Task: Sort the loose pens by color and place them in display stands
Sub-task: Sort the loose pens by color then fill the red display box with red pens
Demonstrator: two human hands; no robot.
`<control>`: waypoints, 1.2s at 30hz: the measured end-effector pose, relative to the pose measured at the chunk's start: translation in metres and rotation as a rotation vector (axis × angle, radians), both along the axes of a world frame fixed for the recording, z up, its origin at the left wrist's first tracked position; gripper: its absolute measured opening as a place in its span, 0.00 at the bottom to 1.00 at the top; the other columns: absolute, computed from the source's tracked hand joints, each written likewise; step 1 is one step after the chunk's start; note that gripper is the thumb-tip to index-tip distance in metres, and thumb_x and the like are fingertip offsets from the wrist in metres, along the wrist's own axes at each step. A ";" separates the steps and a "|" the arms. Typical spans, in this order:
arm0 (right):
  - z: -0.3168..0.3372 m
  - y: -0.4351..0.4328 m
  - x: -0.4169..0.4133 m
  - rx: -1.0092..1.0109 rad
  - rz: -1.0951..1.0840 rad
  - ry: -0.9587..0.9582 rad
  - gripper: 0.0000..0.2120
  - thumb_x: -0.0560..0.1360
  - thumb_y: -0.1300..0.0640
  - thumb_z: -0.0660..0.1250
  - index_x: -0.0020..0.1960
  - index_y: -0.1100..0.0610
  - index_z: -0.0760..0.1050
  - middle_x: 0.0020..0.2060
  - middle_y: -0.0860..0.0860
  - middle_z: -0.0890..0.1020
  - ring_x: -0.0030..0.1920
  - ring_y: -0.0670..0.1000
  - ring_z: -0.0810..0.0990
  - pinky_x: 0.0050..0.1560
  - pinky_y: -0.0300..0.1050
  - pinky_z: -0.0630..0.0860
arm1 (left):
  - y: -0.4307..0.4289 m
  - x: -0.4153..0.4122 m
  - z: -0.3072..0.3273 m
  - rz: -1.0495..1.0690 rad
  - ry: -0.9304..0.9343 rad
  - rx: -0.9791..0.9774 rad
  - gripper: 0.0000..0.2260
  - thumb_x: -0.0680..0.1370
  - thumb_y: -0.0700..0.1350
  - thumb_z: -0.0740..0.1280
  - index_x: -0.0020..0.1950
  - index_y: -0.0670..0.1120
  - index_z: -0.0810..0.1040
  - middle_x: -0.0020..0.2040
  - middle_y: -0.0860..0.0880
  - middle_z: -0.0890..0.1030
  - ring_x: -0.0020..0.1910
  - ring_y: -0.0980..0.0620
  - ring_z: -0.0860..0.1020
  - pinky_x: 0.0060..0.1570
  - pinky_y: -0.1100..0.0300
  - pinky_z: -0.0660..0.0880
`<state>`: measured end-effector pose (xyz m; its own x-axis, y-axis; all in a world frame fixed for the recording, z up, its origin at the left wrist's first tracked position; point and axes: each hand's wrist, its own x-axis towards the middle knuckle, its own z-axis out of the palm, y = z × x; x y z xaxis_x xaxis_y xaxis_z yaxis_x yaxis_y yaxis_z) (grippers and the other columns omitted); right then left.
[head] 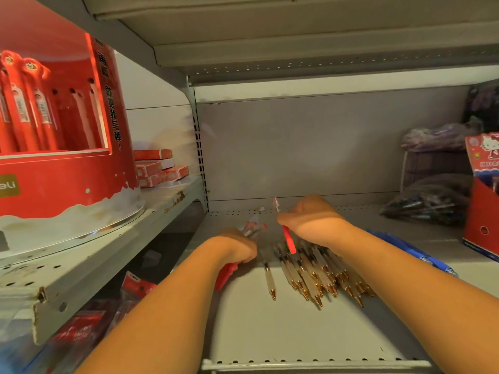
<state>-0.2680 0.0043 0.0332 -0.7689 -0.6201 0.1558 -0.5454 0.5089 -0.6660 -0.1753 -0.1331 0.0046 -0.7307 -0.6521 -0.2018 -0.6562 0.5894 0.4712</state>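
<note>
Both bare forearms reach in over a pale grey metal shelf point(270, 333), its painted sheet smooth and matte, with a row of small punched holes along the front lip and another along the back edge. The left hand point(237, 248) has its grip closed around a bundle of red pens point(252, 228): slim clear barrels with red caps fan out above the fist, and red rubbery ends stick out below it by the wrist. The right hand point(310, 217) pinches a single red pen point(286, 236) between thumb and fingers, the grip closed on its upper part; the pen stands steeply, red body pointing down over the pile, clip end up.

On the shelf under and just before the right hand lies a loose heap of clear-bodied pens point(321, 273) with frosted grips and shiny gold cone tips, tips toward the camera. One more such pen point(270, 279) lies apart, to the left of the heap. Blue pens point(410, 252) lie beyond the right forearm.

The back wall is a plain grey panel with slotted uprights. To the left, a higher perforated shelf with chipped, rusty corners bears a glossy red round display stand point(67, 171) holding red carded pens, and small red boxes point(159, 168) stacked behind it. At far right stand a red cartoon-printed box point(483, 211) and dark plastic bags point(429, 203)
</note>
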 end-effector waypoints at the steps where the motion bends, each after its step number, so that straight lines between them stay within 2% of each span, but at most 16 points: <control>1: 0.001 0.000 -0.001 -0.027 -0.019 -0.004 0.17 0.75 0.49 0.66 0.30 0.54 0.71 0.21 0.47 0.65 0.23 0.49 0.66 0.30 0.40 0.66 | 0.000 0.001 0.002 0.017 0.039 0.040 0.08 0.71 0.37 0.61 0.49 0.38 0.73 0.31 0.45 0.73 0.23 0.51 0.69 0.26 0.64 0.68; 3: 0.004 0.002 -0.002 -0.102 -0.048 -0.051 0.18 0.77 0.50 0.66 0.30 0.56 0.76 0.24 0.52 0.76 0.28 0.51 0.78 0.37 0.42 0.76 | 0.004 0.002 0.007 0.039 0.152 0.095 0.05 0.71 0.36 0.60 0.46 0.38 0.72 0.30 0.44 0.71 0.21 0.51 0.68 0.24 0.65 0.67; 4: 0.005 0.004 -0.001 -0.179 -0.048 -0.129 0.18 0.78 0.53 0.67 0.31 0.59 0.78 0.29 0.55 0.83 0.35 0.54 0.84 0.45 0.46 0.80 | 0.008 0.002 0.010 0.035 0.234 0.146 0.05 0.71 0.35 0.60 0.45 0.38 0.72 0.29 0.44 0.71 0.21 0.50 0.69 0.25 0.65 0.68; 5: 0.007 0.009 0.001 -0.287 -0.037 -0.232 0.17 0.78 0.56 0.67 0.33 0.61 0.79 0.33 0.57 0.85 0.40 0.55 0.86 0.53 0.49 0.80 | 0.013 0.002 0.014 0.025 0.331 0.220 0.05 0.72 0.34 0.60 0.46 0.38 0.72 0.29 0.44 0.71 0.21 0.50 0.70 0.26 0.63 0.69; 6: 0.008 0.015 0.002 -0.409 -0.018 -0.331 0.15 0.78 0.59 0.67 0.35 0.63 0.78 0.35 0.58 0.85 0.42 0.55 0.86 0.56 0.51 0.80 | 0.019 0.001 0.019 0.007 0.436 0.298 0.06 0.72 0.34 0.61 0.48 0.38 0.72 0.30 0.43 0.72 0.22 0.49 0.72 0.27 0.61 0.72; 7: 0.009 0.023 0.005 -0.533 0.005 -0.406 0.12 0.79 0.61 0.66 0.38 0.65 0.78 0.35 0.59 0.85 0.42 0.54 0.87 0.55 0.50 0.81 | 0.024 0.001 0.023 -0.024 0.535 0.364 0.07 0.73 0.34 0.62 0.50 0.39 0.72 0.32 0.42 0.73 0.23 0.49 0.74 0.29 0.60 0.74; 9: 0.007 0.041 0.010 -0.783 0.049 -0.473 0.05 0.79 0.65 0.65 0.48 0.67 0.77 0.36 0.59 0.86 0.41 0.54 0.87 0.47 0.46 0.83 | 0.037 0.003 0.033 -0.118 0.682 0.479 0.07 0.74 0.34 0.64 0.52 0.41 0.72 0.34 0.41 0.75 0.24 0.49 0.76 0.28 0.60 0.75; 10: 0.005 0.050 0.013 -0.875 0.064 -0.473 0.04 0.79 0.67 0.64 0.51 0.67 0.77 0.39 0.59 0.86 0.41 0.53 0.86 0.43 0.43 0.83 | 0.044 0.004 0.037 -0.163 0.730 0.522 0.07 0.75 0.35 0.65 0.51 0.41 0.73 0.33 0.41 0.75 0.23 0.49 0.76 0.26 0.61 0.74; 13: 0.003 0.076 0.025 -0.947 0.059 -0.426 0.08 0.80 0.69 0.59 0.54 0.64 0.76 0.45 0.59 0.84 0.36 0.48 0.82 0.35 0.37 0.77 | 0.065 0.011 0.046 -0.256 0.828 0.632 0.07 0.75 0.36 0.67 0.52 0.39 0.73 0.29 0.43 0.76 0.22 0.51 0.74 0.25 0.62 0.73; 15: 0.003 0.092 0.032 -1.027 0.071 -0.470 0.09 0.79 0.70 0.57 0.54 0.64 0.74 0.41 0.57 0.83 0.31 0.46 0.76 0.28 0.37 0.71 | 0.082 0.015 0.051 -0.331 0.887 0.728 0.06 0.74 0.36 0.67 0.50 0.39 0.74 0.29 0.45 0.74 0.22 0.51 0.73 0.25 0.62 0.72; 17: 0.003 0.112 0.037 -1.116 0.088 -0.502 0.08 0.80 0.68 0.57 0.55 0.63 0.73 0.37 0.54 0.82 0.28 0.46 0.71 0.23 0.37 0.65 | 0.103 0.018 0.055 -0.461 0.949 0.830 0.04 0.73 0.35 0.67 0.45 0.41 0.74 0.30 0.46 0.71 0.22 0.52 0.70 0.24 0.63 0.69; 20: 0.003 0.144 0.042 -1.172 0.108 -0.488 0.07 0.80 0.60 0.61 0.53 0.59 0.77 0.35 0.51 0.79 0.25 0.45 0.66 0.20 0.36 0.59 | 0.139 0.018 0.061 -0.638 0.999 0.944 0.06 0.66 0.37 0.66 0.40 0.44 0.74 0.30 0.47 0.69 0.22 0.52 0.67 0.23 0.64 0.65; 22: 0.006 0.170 0.044 -1.203 0.079 -0.471 0.07 0.79 0.58 0.63 0.52 0.59 0.78 0.33 0.49 0.77 0.24 0.44 0.65 0.20 0.35 0.57 | 0.166 0.012 0.062 -0.699 1.001 1.031 0.06 0.65 0.37 0.65 0.40 0.44 0.74 0.29 0.47 0.67 0.22 0.53 0.65 0.23 0.65 0.63; 27: 0.010 0.238 0.034 -1.250 0.035 -0.429 0.09 0.80 0.59 0.61 0.55 0.61 0.77 0.33 0.50 0.74 0.27 0.44 0.69 0.20 0.34 0.62 | 0.233 -0.010 0.059 -0.743 1.015 1.075 0.07 0.70 0.33 0.63 0.42 0.43 0.73 0.31 0.45 0.65 0.21 0.52 0.64 0.23 0.65 0.61; 31: 0.010 0.292 0.015 -1.306 0.066 -0.434 0.10 0.80 0.58 0.60 0.55 0.62 0.76 0.32 0.49 0.73 0.25 0.43 0.65 0.18 0.33 0.57 | 0.285 -0.034 0.054 -0.755 1.007 1.081 0.06 0.66 0.36 0.65 0.40 0.44 0.72 0.30 0.46 0.65 0.21 0.52 0.64 0.23 0.64 0.61; 36: 0.007 0.356 -0.022 -1.293 0.140 -0.430 0.17 0.73 0.51 0.64 0.56 0.62 0.77 0.32 0.49 0.75 0.24 0.42 0.64 0.17 0.33 0.57 | 0.348 -0.073 0.048 -0.705 1.057 1.063 0.07 0.73 0.31 0.60 0.39 0.42 0.70 0.29 0.46 0.64 0.20 0.52 0.64 0.22 0.65 0.61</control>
<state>-0.2895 0.3600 0.0400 -0.8465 -0.2922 0.4451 -0.1720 -0.6411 -0.7479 -0.2479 0.2149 0.0529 -0.8990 -0.0586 0.4341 0.4346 -0.2431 0.8672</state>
